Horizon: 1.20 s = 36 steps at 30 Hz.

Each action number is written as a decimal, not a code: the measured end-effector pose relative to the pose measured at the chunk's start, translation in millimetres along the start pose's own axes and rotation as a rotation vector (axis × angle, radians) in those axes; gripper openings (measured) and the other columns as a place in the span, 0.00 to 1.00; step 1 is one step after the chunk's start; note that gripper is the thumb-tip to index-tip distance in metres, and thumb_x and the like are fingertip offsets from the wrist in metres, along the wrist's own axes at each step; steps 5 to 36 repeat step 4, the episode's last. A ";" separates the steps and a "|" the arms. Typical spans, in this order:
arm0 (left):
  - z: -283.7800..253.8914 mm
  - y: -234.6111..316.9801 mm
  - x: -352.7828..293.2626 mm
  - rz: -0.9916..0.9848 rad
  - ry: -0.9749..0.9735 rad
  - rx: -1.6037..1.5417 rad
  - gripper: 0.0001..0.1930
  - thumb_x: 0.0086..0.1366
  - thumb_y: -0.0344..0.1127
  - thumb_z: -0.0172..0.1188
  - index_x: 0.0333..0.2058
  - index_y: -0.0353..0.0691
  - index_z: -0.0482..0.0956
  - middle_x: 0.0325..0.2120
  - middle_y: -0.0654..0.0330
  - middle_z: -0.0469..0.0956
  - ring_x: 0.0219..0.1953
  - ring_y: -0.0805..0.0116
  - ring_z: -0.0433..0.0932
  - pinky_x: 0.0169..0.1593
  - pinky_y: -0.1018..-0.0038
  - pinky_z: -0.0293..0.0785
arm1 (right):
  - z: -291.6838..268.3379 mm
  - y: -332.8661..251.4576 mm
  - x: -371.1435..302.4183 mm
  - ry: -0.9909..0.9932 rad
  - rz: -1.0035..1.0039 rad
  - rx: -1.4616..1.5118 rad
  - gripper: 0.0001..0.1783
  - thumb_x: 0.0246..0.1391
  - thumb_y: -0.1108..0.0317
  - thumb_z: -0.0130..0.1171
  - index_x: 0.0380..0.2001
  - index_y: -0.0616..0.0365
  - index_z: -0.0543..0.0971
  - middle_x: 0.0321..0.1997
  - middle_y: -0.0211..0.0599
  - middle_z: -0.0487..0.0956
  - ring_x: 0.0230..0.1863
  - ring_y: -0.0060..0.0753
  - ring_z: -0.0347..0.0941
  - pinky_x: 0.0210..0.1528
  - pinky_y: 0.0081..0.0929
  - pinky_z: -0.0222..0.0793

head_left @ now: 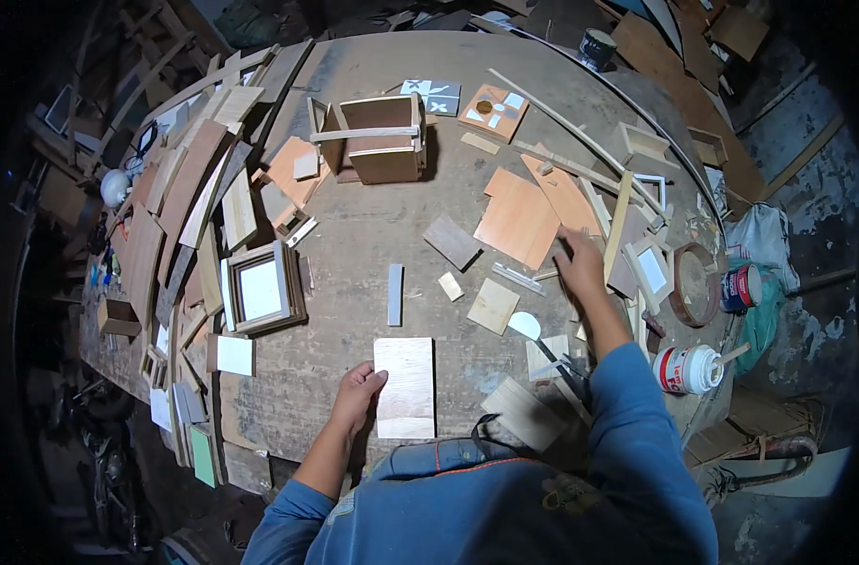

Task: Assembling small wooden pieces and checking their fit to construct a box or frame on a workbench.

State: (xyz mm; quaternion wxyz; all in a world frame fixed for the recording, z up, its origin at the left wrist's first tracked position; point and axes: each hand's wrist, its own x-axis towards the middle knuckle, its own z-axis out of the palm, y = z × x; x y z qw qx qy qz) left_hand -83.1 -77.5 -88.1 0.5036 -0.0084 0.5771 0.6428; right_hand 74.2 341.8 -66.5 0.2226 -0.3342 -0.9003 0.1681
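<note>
My left hand (pixel 356 391) pinches the left edge of a pale rectangular wooden board (pixel 405 388) near the table's front edge. My right hand (pixel 581 264) reaches out to the right, its fingers slightly apart at the edge of an orange-brown plywood sheet (pixel 516 221). Beside those fingers lies a pointed plywood offcut (pixel 566 202). A narrow grey strip (pixel 394 295) rests just beyond the held board. Between my hands lie a square wooden piece (pixel 493 305), a grey-brown rectangle (pixel 451 242) and a small pale block (pixel 451 286).
An open wooden box frame (pixel 382 141) stands at the far middle. Stacked frames (pixel 260 287) and long boards (pixel 189 169) crowd the left side. A white glue jar (pixel 690 370) with a stick stands at the right edge, near a paint can (pixel 740 287) and a round wooden ring (pixel 696 285).
</note>
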 end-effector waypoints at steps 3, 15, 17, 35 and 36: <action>3.6 -0.2 -3.9 0.004 0.007 -0.087 0.10 0.62 0.29 0.56 0.41 0.34 0.75 0.34 0.60 0.79 0.34 0.74 0.77 0.41 0.78 0.72 | -6.7 -19.0 -25.3 -0.206 0.182 0.101 0.18 0.44 0.66 0.60 0.42 0.53 0.80 0.37 0.47 0.80 0.39 0.43 0.77 0.43 0.33 0.71; 4.5 0.4 -5.2 0.010 0.028 -0.110 0.11 0.62 0.30 0.56 0.43 0.34 0.74 0.35 0.59 0.79 0.35 0.74 0.77 0.42 0.79 0.72 | -9.1 -22.9 -33.0 -0.276 0.243 0.116 0.17 0.45 0.64 0.60 0.41 0.53 0.80 0.38 0.47 0.80 0.40 0.44 0.77 0.44 0.32 0.71; 4.5 0.4 -5.2 0.010 0.028 -0.110 0.11 0.62 0.30 0.56 0.43 0.34 0.74 0.35 0.59 0.79 0.35 0.74 0.77 0.42 0.79 0.72 | -9.1 -22.9 -33.0 -0.276 0.243 0.116 0.17 0.45 0.64 0.60 0.41 0.53 0.80 0.38 0.47 0.80 0.40 0.44 0.77 0.44 0.32 0.71; 4.5 0.4 -5.2 0.010 0.028 -0.110 0.11 0.62 0.30 0.56 0.43 0.34 0.74 0.35 0.59 0.79 0.35 0.74 0.77 0.42 0.79 0.72 | -9.1 -22.9 -33.0 -0.276 0.243 0.116 0.17 0.45 0.64 0.60 0.41 0.53 0.80 0.38 0.47 0.80 0.40 0.44 0.77 0.44 0.32 0.71; 4.5 0.4 -5.2 0.010 0.028 -0.110 0.11 0.62 0.30 0.56 0.43 0.34 0.74 0.35 0.59 0.79 0.35 0.74 0.77 0.42 0.79 0.72 | -9.1 -22.9 -33.0 -0.276 0.243 0.116 0.17 0.45 0.64 0.60 0.41 0.53 0.80 0.38 0.47 0.80 0.40 0.44 0.77 0.44 0.32 0.71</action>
